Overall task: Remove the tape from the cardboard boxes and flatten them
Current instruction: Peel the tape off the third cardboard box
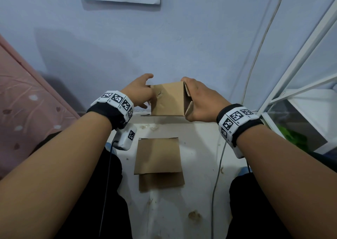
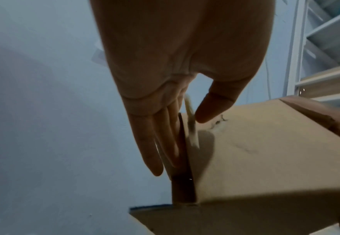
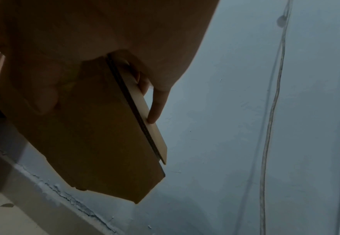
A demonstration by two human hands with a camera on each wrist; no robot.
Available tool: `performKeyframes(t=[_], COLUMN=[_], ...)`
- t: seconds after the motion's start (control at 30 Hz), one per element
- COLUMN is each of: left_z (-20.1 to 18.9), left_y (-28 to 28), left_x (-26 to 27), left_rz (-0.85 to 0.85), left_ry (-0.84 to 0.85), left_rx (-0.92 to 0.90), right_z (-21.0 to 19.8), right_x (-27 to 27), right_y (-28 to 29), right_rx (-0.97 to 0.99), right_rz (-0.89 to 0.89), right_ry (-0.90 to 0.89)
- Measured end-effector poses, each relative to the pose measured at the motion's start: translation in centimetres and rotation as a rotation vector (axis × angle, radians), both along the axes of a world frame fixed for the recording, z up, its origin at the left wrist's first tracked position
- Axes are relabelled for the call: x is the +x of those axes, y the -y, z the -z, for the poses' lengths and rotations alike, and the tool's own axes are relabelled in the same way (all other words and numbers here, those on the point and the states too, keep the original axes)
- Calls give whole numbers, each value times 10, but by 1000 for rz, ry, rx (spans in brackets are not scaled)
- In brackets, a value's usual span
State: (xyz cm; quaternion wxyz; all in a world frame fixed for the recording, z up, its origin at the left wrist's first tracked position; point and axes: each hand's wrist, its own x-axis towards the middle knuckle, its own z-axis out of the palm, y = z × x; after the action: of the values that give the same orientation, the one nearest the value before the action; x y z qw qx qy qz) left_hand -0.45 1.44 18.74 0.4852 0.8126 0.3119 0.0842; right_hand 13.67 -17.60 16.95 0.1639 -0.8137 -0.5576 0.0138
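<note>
A small brown cardboard box (image 1: 168,100) is held in the air close to the wall, between both hands. My right hand (image 1: 198,100) grips its right end, where the flaps stand open; in the right wrist view the thumb and fingers (image 3: 155,114) clamp a flap of the box (image 3: 96,143). My left hand (image 1: 140,94) is at the left end. Its fingers (image 2: 150,151) lie straight along that end face of the box (image 2: 265,151), with the thumb apart above the top edge. A pale strip of tape (image 2: 191,124), blurred, stands up from that edge between fingers and thumb.
A flattened cardboard piece (image 1: 158,158) lies on the white floor below the hands, with small tape scraps (image 1: 151,127) beyond it. A grey cable (image 1: 217,175) runs down at the right. A white rack (image 1: 300,56) stands at the right and pink bedding (image 1: 21,102) at the left.
</note>
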Motion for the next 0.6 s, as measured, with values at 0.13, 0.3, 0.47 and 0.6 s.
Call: performKeyframes(t=[0.13,0.3,0.47,0.6], left_z=[2,-2,0,3], left_y=[-3,0,-3,-4], left_x=[-2,-4,-1,1], left_rz=[-71,-146,-138,-67], left_ry=[-33,57,125,135], left_rx=[67,132,85,54], right_z=[-1,-2,-1,-2], right_x=[1,-2,-3,-4], right_y=[4,3,2,2], right_rx=[-56,-89,-102,-112], right_rz=[33,37,46,51], right_ry=[12,14,9,4])
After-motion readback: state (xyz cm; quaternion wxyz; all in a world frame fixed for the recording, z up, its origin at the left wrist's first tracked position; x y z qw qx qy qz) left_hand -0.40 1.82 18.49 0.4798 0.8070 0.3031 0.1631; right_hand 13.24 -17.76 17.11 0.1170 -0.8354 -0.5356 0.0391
